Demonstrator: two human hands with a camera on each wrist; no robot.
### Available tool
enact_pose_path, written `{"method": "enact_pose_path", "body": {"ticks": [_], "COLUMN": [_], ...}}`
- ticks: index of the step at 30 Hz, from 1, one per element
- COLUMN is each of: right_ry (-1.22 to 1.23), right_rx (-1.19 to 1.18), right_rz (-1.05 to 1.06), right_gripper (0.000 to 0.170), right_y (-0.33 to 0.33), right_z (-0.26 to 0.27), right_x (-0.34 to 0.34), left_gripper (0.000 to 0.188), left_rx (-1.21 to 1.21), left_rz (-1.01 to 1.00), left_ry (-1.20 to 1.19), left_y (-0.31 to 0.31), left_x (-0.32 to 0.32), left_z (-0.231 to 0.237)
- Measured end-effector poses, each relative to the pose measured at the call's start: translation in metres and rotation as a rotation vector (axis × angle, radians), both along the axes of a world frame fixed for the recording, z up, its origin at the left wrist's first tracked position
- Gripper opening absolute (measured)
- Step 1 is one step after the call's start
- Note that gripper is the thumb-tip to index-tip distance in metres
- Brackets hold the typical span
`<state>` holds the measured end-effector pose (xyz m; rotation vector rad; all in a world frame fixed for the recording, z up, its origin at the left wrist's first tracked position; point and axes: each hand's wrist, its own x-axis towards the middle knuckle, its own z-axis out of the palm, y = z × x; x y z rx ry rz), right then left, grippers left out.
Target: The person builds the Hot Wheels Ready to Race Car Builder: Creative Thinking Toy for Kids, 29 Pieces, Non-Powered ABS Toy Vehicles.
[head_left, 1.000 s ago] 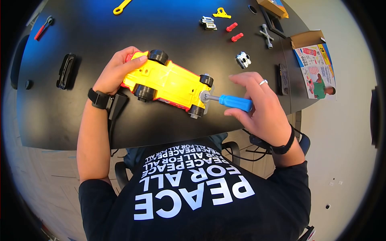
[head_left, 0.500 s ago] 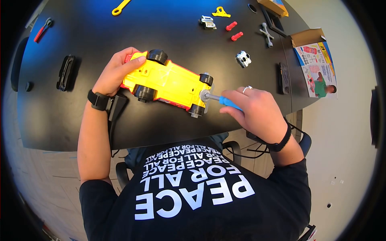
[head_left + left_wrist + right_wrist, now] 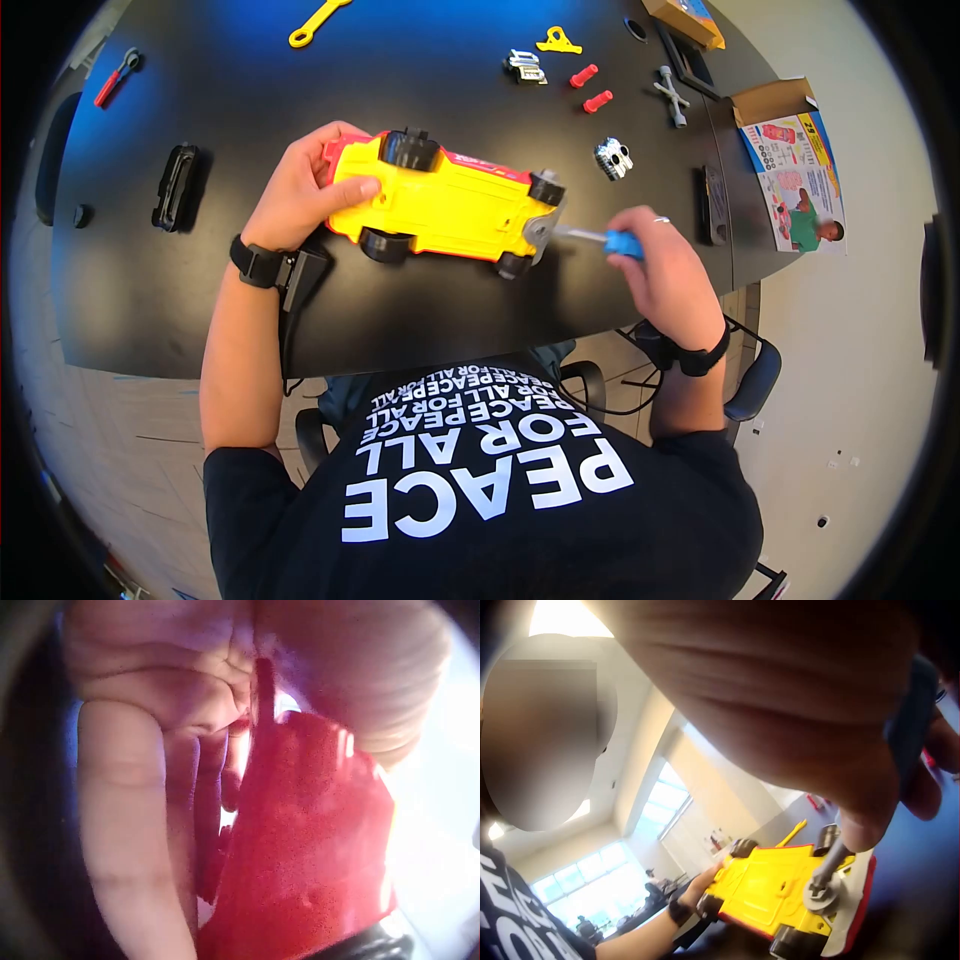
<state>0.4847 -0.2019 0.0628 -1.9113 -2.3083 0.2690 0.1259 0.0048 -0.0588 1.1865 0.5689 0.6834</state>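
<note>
The left hand holds one end of a toy car, thumb on its yellow underside, with black wheels around it and a strip of red body visible. In the left wrist view, the red body lies against the left hand. The right hand grips the blue handle of a screwdriver. Its grey shaft points at a grey part on the car's other end; the right wrist view shows the shaft at that part's round centre, contact unclear. The right hand fills the top there.
On the black table lie a yellow wrench, a red-handled tool, black trays, two red pieces, silver parts, a yellow piece and a grey cross wrench. A printed box stands at the right edge.
The toy car has turned more level and tilted, showing red along its far side. The right hand and screwdriver have shifted right, and the fingers have closed further round the handle than one second ago.
</note>
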Motion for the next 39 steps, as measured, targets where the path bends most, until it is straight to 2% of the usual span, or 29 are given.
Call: {"method": "enact_pose_path", "body": {"ticks": [2,3,4,6,8,11,14,15,16,18,19,20,22,23,24,28,30,31,32,34,35,36,39], "right_ry": [0.295,0.370,0.373,0.552,0.584,0.780,0.775,0.684,0.684,0.505,0.351,0.354,0.289,0.338,0.339,0.362,0.394,0.402,0.406,0.665,0.708,0.775,0.758], "right_rx": [0.103,0.076,0.080,0.150,0.183,0.307,0.206,0.258,0.263,0.286,0.373,0.376,0.483,0.411,0.412,0.295,0.252,0.265,0.264,0.265,0.253,0.121,0.244], "right_rz": [-0.234,-0.343,-0.343,-0.504,-0.537,-0.535,-0.630,-0.661,-0.662,-0.767,-0.732,-0.733,-0.615,-0.628,-0.627,-0.592,-0.616,-0.593,-0.584,-0.547,-0.500,-0.546,-0.055], "right_gripper": [0.026,0.025,0.025,0.024,0.022,0.020,0.028,0.036,0.036,0.033,0.040,0.040,0.063,0.077,0.077,0.069,0.063,0.056,0.056,0.051,0.050,0.052,0.054], "right_y": [-0.004,-0.006,-0.007,-0.008,-0.008,0.001,0.008,0.013,0.017,0.025,0.030,0.036,0.047,0.052,0.055,0.067,0.070,0.070,0.069,0.071,0.072,0.072,0.089], "right_z": [-0.011,-0.013,-0.019,-0.039,-0.058,-0.086,-0.103,-0.106,-0.108,-0.110,-0.113,-0.115,-0.119,-0.121,-0.124,-0.130,-0.130,-0.127,-0.125,-0.108,-0.085,-0.061,-0.042], "right_x": [0.010,0.011,0.012,0.014,0.018,0.027,0.044,0.047,0.052,0.066,0.074,0.081,0.094,0.102,0.105,0.114,0.114,0.111,0.106,0.081,0.056,0.030,-0.030], "left_gripper": [0.050,0.055,0.055,0.057,0.054,0.047,0.044,0.046,0.046,0.052,0.052,0.054,0.057,0.050,0.043,0.048,0.054,0.055,0.055,0.054,0.054,0.055,0.055], "left_rx": [0.057,0.100,0.104,0.504,0.525,0.692,0.794,0.738,0.742,0.708,0.713,0.776,0.840,0.779,0.718,0.820,0.582,0.571,0.572,0.531,0.530,0.476,0.364], "left_rz": [-0.084,-0.056,-0.057,0.058,0.083,0.144,0.129,0.135,0.133,0.104,0.103,0.085,0.064,0.061,0.060,0.056,0.099,0.058,0.067,0.015,0.022,0.020,0.006], "left_ry": [0.064,0.010,0.013,0.000,0.011,0.002,0.048,0.052,0.049,0.063,0.064,0.107,0.152,0.167,0.182,0.196,0.183,0.216,0.221,0.281,0.284,0.264,0.234], "left_y": [-0.006,-0.008,-0.009,-0.008,-0.009,-0.008,-0.004,-0.007,-0.008,-0.010,-0.009,-0.007,-0.008,-0.010,-0.012,-0.009,-0.012,-0.009,-0.008,-0.006,-0.004,-0.002,0.001], "left_x": [-0.001,0.002,0.004,0.007,0.007,0.011,0.013,0.014,0.015,0.015,0.014,0.012,0.011,0.011,0.011,0.012,0.014,0.010,0.007,0.004,0.002,0.001,-0.001], "left_z": [0.018,0.017,0.016,0.015,0.017,0.011,0.008,0.009,0.010,0.012,0.013,0.013,0.016,0.019,0.021,0.015,0.014,0.012,0.013,0.015,0.013,0.009,0.002]}}
